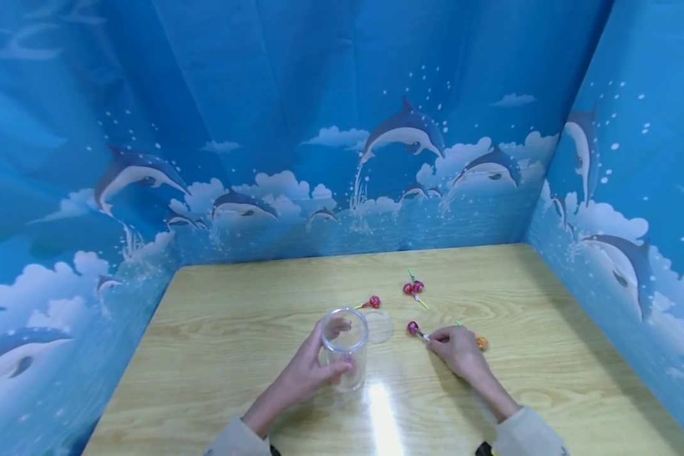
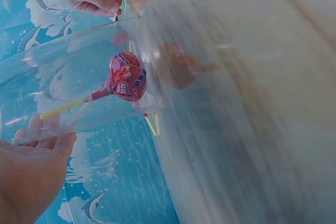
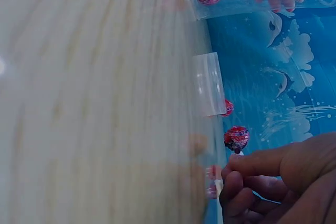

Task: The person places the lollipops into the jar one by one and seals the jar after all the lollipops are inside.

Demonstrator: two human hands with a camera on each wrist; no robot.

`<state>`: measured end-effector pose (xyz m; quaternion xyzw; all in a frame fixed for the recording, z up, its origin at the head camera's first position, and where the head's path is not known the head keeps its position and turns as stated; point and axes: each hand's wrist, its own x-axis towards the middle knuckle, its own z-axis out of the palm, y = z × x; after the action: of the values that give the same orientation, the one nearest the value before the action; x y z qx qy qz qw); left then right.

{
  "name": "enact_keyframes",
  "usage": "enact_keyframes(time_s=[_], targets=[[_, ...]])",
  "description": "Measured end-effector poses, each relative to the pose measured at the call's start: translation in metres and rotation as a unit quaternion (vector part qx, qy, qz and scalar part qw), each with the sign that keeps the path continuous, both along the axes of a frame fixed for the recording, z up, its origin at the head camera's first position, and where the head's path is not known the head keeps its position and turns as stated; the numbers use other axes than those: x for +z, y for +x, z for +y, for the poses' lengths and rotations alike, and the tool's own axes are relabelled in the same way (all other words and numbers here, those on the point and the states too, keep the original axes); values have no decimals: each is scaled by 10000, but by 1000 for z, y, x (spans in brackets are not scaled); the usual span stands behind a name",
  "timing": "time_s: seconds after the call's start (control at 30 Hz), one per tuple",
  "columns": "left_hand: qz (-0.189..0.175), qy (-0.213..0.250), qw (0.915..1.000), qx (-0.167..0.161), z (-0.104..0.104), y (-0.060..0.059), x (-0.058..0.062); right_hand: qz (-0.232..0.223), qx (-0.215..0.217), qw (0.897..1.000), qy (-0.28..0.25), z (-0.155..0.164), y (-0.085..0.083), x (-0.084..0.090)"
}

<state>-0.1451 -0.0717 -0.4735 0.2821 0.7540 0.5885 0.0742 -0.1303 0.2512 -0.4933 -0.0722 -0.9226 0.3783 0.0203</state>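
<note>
Pinching right grip [image 1: 458, 351]: its thumb and fingertips were clamped on the stick of a red-purple lollipop [image 1: 413, 327], to the right of the jar; whether its head touched the desk [image 1: 234, 354] I could not tell.
Lollipop stick: a light but sure pinch, clear of the round head, seemed best, so that the stick did not twist and the wrapper stayed untouched.
Left grip [image 1: 310, 365]: thumb and fingers were curled round the clear jar [image 1: 359, 351], its open mouth upward; holding its wall below the rim, without squeezing, looked sound.
Near the right hand: an orange lollipop [image 1: 482, 343] lay just beside it, so the wrist needed care there.
Beside the jar: a clear disc [image 1: 379, 327], apparently the lid, lay flat, with a yellow-sticked lollipop [image 1: 374, 302] just beyond.
Farther out: a lollipop pair [image 1: 413, 287] lay close together; a dolphin-printed curtain [image 1: 319, 228] stood behind.
Left wrist view: it showed plainly a wrapped lollipop [image 2: 127, 76] inside the jar, only a pink blur from the head.
Right wrist view: it gave the disc's deep side wall, which the head view flattened into a ring.
Head view: it alone showed the orange head clearly.
</note>
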Motion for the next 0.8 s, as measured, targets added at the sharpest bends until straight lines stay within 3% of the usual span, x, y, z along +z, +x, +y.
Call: enact_keyframes(time_s=[0.2,0.4,0.8], targets=[[47,-16,10000,11,0,-1,0,191,-108,9997,-89,3,0,15],[54,-77,10000,34,0,-2,0,363,-153,9978,-540,1,5,51],[7,-105,9999,36,0,-1,0,949,102,9943,-467,-9,19,107]])
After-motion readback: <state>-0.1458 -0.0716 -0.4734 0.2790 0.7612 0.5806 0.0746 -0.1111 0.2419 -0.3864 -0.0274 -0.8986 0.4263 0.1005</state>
